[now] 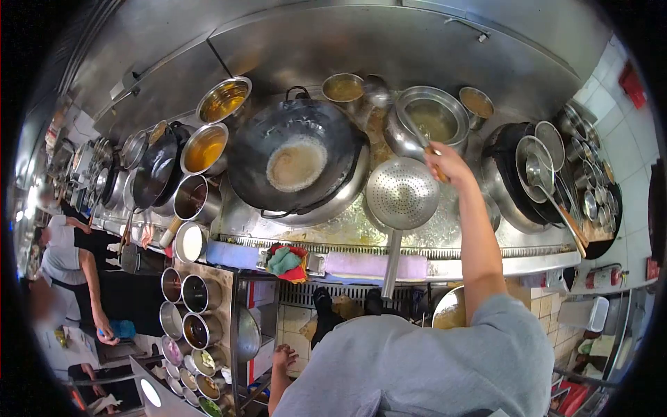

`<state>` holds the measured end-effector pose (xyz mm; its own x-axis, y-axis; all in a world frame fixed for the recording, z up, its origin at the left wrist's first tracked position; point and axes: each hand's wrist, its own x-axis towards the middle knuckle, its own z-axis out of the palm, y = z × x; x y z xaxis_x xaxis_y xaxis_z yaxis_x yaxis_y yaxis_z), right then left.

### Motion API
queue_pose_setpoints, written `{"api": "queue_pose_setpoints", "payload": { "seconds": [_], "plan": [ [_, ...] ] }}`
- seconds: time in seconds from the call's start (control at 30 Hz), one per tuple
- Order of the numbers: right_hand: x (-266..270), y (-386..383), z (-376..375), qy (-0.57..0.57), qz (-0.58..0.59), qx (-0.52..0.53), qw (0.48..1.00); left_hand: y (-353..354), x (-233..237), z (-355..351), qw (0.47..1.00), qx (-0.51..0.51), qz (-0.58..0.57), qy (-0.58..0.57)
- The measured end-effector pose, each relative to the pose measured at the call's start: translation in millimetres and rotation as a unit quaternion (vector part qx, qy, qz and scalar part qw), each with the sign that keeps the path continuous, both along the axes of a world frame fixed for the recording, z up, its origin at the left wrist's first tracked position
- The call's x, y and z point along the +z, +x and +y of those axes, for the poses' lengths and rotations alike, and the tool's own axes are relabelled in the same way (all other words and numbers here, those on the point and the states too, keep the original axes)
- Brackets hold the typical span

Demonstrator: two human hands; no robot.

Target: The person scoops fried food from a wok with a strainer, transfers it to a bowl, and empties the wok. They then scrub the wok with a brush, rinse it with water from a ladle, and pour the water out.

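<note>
My right hand (446,164) is wrapped around the wooden handle end of a ladle (413,126). The ladle's metal shaft slants over a steel pot (455,115) of cloudy liquid, and its bowl is hard to make out there. Just below this hand a perforated strainer (403,194) lies on the stove top, its long handle pointing toward me. To the left, a black wok (250,163) sits on the burner with foamy, pale brown liquid (297,164) in its bottom. My left hand (283,356) hangs low by my side, holding nothing visible, its fingers loosely apart.
Bowls of amber liquid (205,149) stand left of the wok. Folded cloths (286,263) lie along the front ledge. Several ingredient pots (201,293) fill a cart at lower left. Strainers (534,160) rest over a wok at right. A co-worker (66,260) stands far left.
</note>
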<state>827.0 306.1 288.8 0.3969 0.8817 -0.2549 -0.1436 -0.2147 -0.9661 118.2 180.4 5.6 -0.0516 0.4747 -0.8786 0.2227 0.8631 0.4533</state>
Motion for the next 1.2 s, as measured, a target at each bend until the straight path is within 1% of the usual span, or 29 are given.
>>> {"api": "queue_pose_setpoints", "payload": {
  "seconds": [0.07,0.1,0.13,0.2,0.27,0.3,0.33,0.37,0.4,0.43,0.47,0.5,0.6,0.63,0.67,0.73,0.77,0.8,0.83,0.87,0.9,0.93,0.97,1.0,1.07,1.1,1.13,1.17,1.2],
  "plan": [
    [3,-2,-21,-0.048,-0.11,-0.092,0.988,-8,-3,-2,1.0,0.019,-0.008,-0.015],
    [3,6,-20,-0.045,-0.113,-0.091,0.988,-10,-5,-2,1.0,0.021,-0.011,-0.012],
    [-3,16,-19,-0.099,-0.166,-0.089,0.977,-13,-6,-4,1.0,0.011,-0.008,-0.019],
    [-16,40,-10,-0.2,-0.274,-0.088,0.937,-14,-12,1,1.0,-0.002,-0.012,-0.021],
    [-34,66,0,-0.295,-0.376,-0.085,0.875,-13,-20,7,0.999,0.019,0.008,-0.035],
    [-51,84,5,-0.29,-0.381,-0.088,0.874,-7,-17,10,0.999,0.02,0.002,-0.031],
    [-70,103,11,-0.159,-0.039,-0.144,0.976,1,-8,14,1.0,0.003,-0.004,-0.018],
    [-75,117,13,-0.005,0.31,-0.174,0.935,7,-1,14,1.0,-0.015,-0.01,-0.007],
    [-63,122,14,0.0,0.304,-0.169,0.938,12,1,14,1.0,-0.012,-0.018,-0.001],
    [-50,127,18,0.064,0.484,-0.174,0.855,18,3,16,1.0,-0.019,-0.004,0.0],
    [-38,131,26,0.122,0.645,-0.166,0.736,27,5,21,1.0,-0.024,0.01,0.002],
    [-18,126,32,0.142,0.611,-0.208,0.751,31,3,22,1.0,-0.018,0.004,0.008],
    [27,115,46,0.171,0.611,-0.185,0.75,34,-2,17,1.0,-0.008,0.001,0.022],
    [44,110,50,0.18,0.596,-0.121,0.773,35,2,12,1.0,-0.014,0.006,0.017],
    [55,109,63,0.202,0.554,-0.149,0.794,39,1,10,1.0,-0.017,0.009,0.014],
    [92,105,77,0.154,0.493,-0.12,0.848,39,-3,3,1.0,-0.01,0.014,0.007],
    [108,99,82,0.15,0.494,-0.115,0.848,37,-6,-2,1.0,-0.016,0.022,-0.003],
    [119,96,85,0.1,0.395,-0.143,0.902,34,-11,-9,1.0,-0.01,0.023,-0.005],
    [122,91,89,0.048,0.289,-0.169,0.941,30,-16,-15,1.0,-0.004,0.016,-0.01],
    [114,93,90,0.045,0.29,-0.164,0.942,26,-21,-20,1.0,0.002,0.009,-0.013],
    [100,97,84,-0.004,0.152,-0.15,0.977,20,-24,-29,1.0,0.005,0.01,-0.016],
    [91,98,77,-0.049,0.009,-0.133,0.99,20,-19,-33,1.0,0.014,-0.007,-0.024],
    [89,83,65,-0.092,-0.169,-0.13,0.973,19,-18,-31,0.999,0.023,-0.024,-0.026],
    [86,65,50,-0.131,-0.341,-0.125,0.923,17,-18,-34,0.999,0.025,-0.025,-0.022],
    [20,90,49,-0.105,-0.398,-0.199,0.889,8,-23,-48,0.998,0.051,-0.025,-0.024],
    [6,90,45,-0.112,-0.396,-0.197,0.89,3,-21,-60,0.998,0.049,-0.021,-0.03],
    [-9,90,37,-0.173,-0.406,-0.15,0.885,-5,-17,-75,0.998,0.044,-0.024,-0.032],
    [-14,94,42,-0.22,-0.418,-0.107,0.875,-5,-18,-72,0.998,0.038,-0.033,-0.023],
    [-20,94,47,-0.218,-0.417,-0.108,0.876,-3,-16,-69,0.998,0.034,-0.041,-0.013]
  ]
}}
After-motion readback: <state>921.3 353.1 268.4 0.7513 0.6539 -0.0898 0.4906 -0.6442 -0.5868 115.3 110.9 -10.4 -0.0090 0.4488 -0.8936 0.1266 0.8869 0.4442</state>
